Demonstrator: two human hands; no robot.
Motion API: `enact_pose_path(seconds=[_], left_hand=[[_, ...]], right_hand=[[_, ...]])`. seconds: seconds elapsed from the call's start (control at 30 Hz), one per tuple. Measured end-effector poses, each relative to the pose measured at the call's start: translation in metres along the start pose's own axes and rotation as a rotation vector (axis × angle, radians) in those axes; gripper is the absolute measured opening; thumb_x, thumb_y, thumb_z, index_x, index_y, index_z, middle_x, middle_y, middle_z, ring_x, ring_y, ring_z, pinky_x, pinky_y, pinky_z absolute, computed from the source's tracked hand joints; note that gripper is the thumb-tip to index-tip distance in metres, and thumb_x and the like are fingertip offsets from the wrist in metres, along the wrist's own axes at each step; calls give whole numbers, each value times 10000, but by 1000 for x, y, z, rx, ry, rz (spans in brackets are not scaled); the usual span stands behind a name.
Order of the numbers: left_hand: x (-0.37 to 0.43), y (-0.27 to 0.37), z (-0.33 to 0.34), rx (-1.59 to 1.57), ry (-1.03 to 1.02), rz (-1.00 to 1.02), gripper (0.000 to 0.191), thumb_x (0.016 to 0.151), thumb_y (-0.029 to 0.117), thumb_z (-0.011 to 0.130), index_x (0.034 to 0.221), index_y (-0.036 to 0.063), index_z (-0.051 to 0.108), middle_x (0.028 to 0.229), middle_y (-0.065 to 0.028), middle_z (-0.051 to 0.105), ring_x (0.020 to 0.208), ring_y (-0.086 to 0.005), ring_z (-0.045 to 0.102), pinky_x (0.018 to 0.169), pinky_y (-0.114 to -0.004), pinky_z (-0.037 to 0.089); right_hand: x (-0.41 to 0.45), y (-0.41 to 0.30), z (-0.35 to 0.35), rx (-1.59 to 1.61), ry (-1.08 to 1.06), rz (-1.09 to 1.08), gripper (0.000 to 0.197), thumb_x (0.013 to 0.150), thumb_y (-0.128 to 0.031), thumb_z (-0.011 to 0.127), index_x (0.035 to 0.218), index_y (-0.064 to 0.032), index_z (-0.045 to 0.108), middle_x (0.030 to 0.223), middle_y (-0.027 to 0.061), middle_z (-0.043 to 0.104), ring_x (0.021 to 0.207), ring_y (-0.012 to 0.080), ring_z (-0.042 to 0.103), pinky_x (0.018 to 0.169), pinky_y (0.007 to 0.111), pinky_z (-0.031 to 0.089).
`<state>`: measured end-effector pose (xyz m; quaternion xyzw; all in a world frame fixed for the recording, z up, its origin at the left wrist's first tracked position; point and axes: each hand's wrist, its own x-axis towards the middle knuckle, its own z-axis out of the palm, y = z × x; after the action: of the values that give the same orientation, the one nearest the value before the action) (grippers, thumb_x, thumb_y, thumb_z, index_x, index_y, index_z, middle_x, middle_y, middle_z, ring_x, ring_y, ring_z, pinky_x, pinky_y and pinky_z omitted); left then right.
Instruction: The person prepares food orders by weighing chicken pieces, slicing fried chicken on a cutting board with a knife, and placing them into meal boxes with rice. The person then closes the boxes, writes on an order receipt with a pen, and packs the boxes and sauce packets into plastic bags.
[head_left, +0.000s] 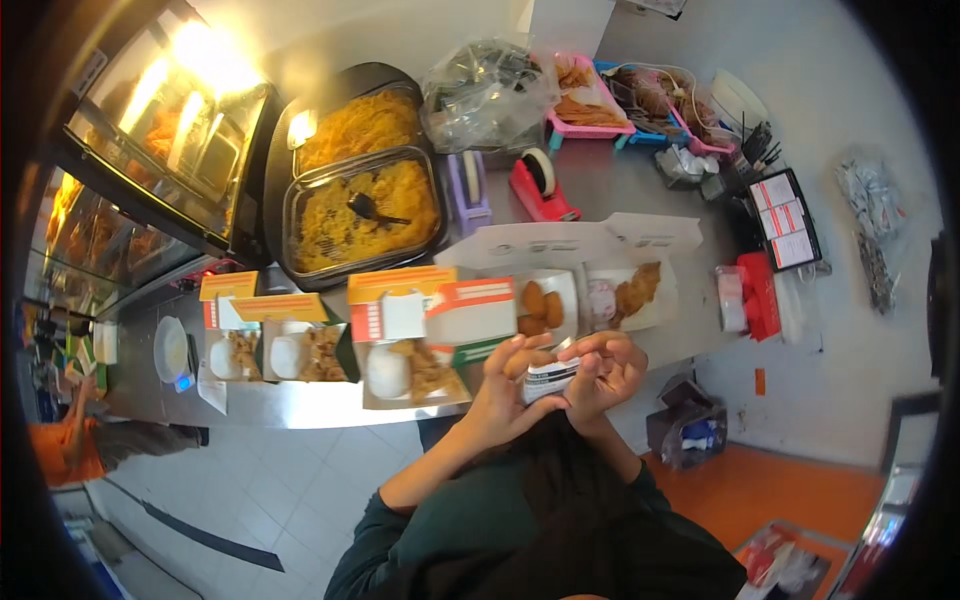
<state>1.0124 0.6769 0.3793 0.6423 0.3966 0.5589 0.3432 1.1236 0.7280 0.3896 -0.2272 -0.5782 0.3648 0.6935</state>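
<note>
Close to my chest, a small white printed label (551, 380) is held between both hands. My left hand (504, 386) has its thumb and fingers along the label's left side. My right hand (606, 371) pinches the right end and upper edge. Just beyond the hands lie a white paper box with brown fried balls (534, 300) and another with fried chicken (637, 292); their lids stand raised. To the left, an open orange-and-white carton (450, 386) contains a mound of rice (388, 371) and chicken pieces. Two similar smaller cartons (319, 349) stand further left.
Behind the cartons are trays of yellow noodle-like food (367, 202), a purple tape dispenser (470, 195) and a red one (541, 187). A lit glass food warmer (165, 142) stands left. A label box (784, 217) sits right. Another person (71, 442) is at far left.
</note>
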Motion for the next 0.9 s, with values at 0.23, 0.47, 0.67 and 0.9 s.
enact_pose_path(seconds=[0.23,0.47,0.67,0.9], left_hand=[[26,-10,60,42,662,-239,421,771,30,593,1127,22,370,848,-67,537,881,-145,534,696,-241,435],[-51,-40,52,81,443,-855,121,756,107,576,819,4,586,819,-66,584,779,-127,539,689,-267,432],[-15,-90,78,616,720,-970,475,710,414,632,802,-52,600,758,-212,592,717,-301,596,632,-370,445],[-12,-84,66,750,830,-811,390,795,311,570,678,-60,559,503,-173,475,440,-214,443,469,-364,358]], right_hand=[[34,11,-103,269,-548,859,343,849,-167,496,1138,-30,372,948,111,501,837,156,513,687,306,468],[45,91,-138,-589,-854,168,155,713,-145,592,809,-42,528,792,81,492,721,259,481,639,359,399],[-1,125,-180,-573,-1117,-422,208,689,-176,598,861,-74,537,888,62,527,898,230,492,759,366,398],[22,148,-184,-654,-1023,-472,205,692,-186,604,859,-75,565,856,48,548,901,219,507,720,331,419]])
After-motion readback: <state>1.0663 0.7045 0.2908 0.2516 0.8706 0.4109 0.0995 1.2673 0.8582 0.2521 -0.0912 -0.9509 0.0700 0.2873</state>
